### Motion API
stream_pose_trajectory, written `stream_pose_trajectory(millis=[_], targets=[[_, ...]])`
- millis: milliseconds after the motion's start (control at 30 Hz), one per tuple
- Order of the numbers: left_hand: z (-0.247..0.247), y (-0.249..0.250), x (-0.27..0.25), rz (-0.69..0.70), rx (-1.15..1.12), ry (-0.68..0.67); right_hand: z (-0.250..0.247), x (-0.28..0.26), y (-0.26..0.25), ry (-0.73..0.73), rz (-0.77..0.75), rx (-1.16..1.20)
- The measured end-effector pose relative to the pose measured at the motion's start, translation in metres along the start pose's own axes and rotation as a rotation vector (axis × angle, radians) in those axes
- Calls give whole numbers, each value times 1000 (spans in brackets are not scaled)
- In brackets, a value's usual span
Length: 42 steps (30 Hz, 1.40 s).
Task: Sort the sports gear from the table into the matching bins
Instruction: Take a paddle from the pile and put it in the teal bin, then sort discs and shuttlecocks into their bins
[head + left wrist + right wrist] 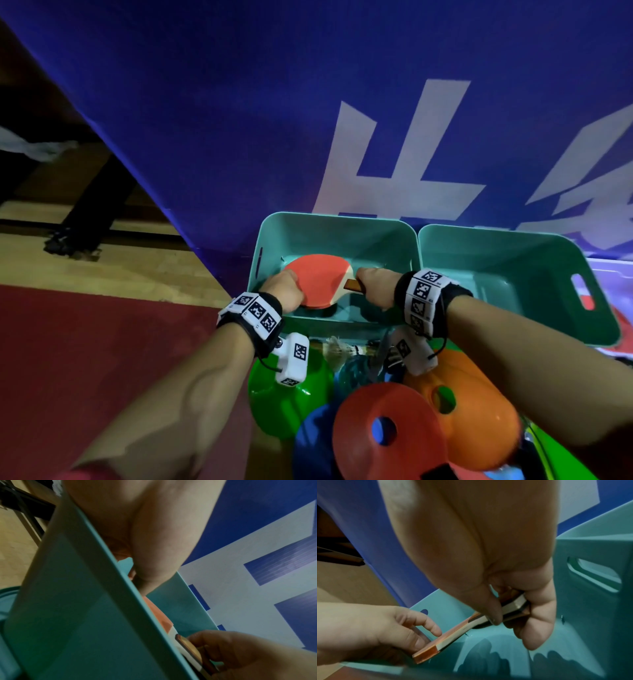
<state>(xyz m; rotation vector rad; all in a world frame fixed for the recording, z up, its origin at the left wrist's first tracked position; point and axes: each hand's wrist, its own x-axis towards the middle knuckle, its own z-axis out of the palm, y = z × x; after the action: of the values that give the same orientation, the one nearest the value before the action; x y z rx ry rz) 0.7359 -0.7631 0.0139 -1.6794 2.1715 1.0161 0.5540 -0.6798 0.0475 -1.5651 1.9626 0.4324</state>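
Observation:
A red table tennis paddle (320, 277) hangs low inside the left teal bin (335, 219), a little above its floor. My right hand (375, 286) grips the wooden handle (513, 604), fingers curled round it. My left hand (284, 287) holds the blade's left edge; in the right wrist view its fingers (429, 624) lie on the red face (450, 632). The left wrist view shows the bin's outer wall (68, 615), with the paddle (159, 615) behind its rim. The right teal bin (513, 267) shows nothing inside it.
Below my wrists lie green (291, 401), red (383, 431), orange (462, 411) and blue (315, 442) disc cones and a shuttlecock (342, 351). A blue banner (308, 102) with white characters stands behind the bins. Wooden floor lies to the left.

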Motion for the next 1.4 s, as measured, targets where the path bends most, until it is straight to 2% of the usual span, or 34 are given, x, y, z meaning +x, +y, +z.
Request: stream_pose_trajectory(millis=[233, 400, 700, 867, 1033, 1167, 1300, 1400], targets=[[0, 1, -3, -39, 30, -52, -4, 8, -11, -58, -23, -66], [0, 2, -6, -17, 28, -87, -3, 11, -16, -108, -59, -111], [-4, 3, -9, 16, 42, -44, 5, 13, -16, -134, -16, -64], [-3, 3, -10, 25, 30, -36, 1, 10, -11, -110, 31, 127], [-2, 6, -11, 19, 56, -27, 4, 10, -3, -187, 116, 433], [-1, 8, -13, 11, 57, -15, 11, 7, 2, -224, 113, 586], [0, 9, -16, 11, 5, 20, 11, 2, 4, -236, 97, 658], [2, 11, -23, 17, -46, 44, 11, -2, 9, -122, 55, 632]])
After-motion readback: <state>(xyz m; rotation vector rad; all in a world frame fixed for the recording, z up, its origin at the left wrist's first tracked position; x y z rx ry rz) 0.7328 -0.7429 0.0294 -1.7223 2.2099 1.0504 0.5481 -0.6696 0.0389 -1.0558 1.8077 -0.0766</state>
